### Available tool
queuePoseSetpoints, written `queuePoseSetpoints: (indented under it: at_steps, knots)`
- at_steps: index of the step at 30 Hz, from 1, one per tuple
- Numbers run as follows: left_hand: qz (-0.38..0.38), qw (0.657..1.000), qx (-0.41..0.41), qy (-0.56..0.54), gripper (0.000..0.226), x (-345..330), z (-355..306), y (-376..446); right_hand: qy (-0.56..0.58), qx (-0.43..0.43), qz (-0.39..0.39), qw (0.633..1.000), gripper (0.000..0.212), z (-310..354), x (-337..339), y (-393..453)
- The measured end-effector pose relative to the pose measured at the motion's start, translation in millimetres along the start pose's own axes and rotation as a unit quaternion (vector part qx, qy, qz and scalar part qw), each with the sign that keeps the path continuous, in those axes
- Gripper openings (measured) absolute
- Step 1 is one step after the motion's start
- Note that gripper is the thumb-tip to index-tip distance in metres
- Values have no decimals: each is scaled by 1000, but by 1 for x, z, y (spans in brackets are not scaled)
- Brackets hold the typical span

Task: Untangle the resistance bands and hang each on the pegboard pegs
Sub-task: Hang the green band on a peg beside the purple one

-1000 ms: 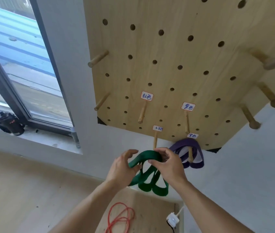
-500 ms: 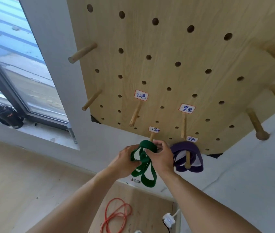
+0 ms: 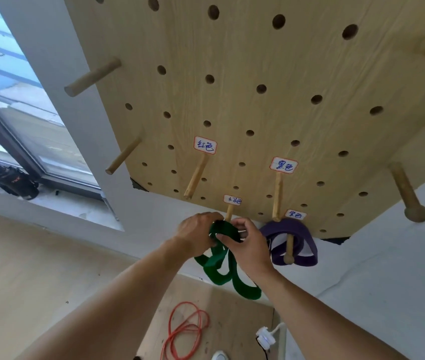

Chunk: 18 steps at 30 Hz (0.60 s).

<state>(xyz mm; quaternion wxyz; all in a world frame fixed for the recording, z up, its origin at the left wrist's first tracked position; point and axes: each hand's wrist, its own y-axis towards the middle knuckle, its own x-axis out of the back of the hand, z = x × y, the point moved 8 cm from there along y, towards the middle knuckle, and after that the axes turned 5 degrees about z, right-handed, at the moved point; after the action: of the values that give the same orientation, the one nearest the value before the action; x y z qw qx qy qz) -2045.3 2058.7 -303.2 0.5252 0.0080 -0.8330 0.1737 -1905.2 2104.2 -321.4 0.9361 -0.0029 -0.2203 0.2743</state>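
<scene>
A green resistance band (image 3: 223, 271) is held in both hands at the labelled wooden peg (image 3: 229, 213) near the pegboard's (image 3: 258, 61) bottom edge. My left hand (image 3: 195, 237) grips its top loop from the left, my right hand (image 3: 247, 245) pinches the same loop from the right, and the peg's tip is hidden behind the fingers. The band's lower loops dangle below my hands. A purple band (image 3: 294, 242) hangs on the peg (image 3: 289, 248) to the right. Two labelled pegs above, one (image 3: 195, 179) on the left and one (image 3: 277, 196) on the right, are bare.
More bare pegs stick out at the board's left (image 3: 93, 76) and right (image 3: 406, 193). A thin red band or cord (image 3: 185, 331) lies coiled on the floor below, beside a white plug (image 3: 266, 339). A window and a dark bottle (image 3: 3, 172) on the sill are at the left.
Both hands have carried the green band up and closer to the labelled peg, and the view has moved nearer the board. The purple band has stayed on its peg.
</scene>
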Motion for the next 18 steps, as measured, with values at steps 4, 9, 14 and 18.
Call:
queuePoseSetpoints:
  at_steps: [4,9,14,18]
  knots:
    - [14,999,-29,21,48,2,-1,6,-23,-7,75,997,49,-1,2,3]
    - [58,997,-52,-7,49,2,2,10,-63,-22,96,993,60,-9,1,2]
    - [98,994,-52,-18,48,3,3,14,-68,-41,104,991,59,-13,0,3]
    - [92,994,-61,4,43,9,-2,16,-97,-50,126,986,57,-14,-1,8]
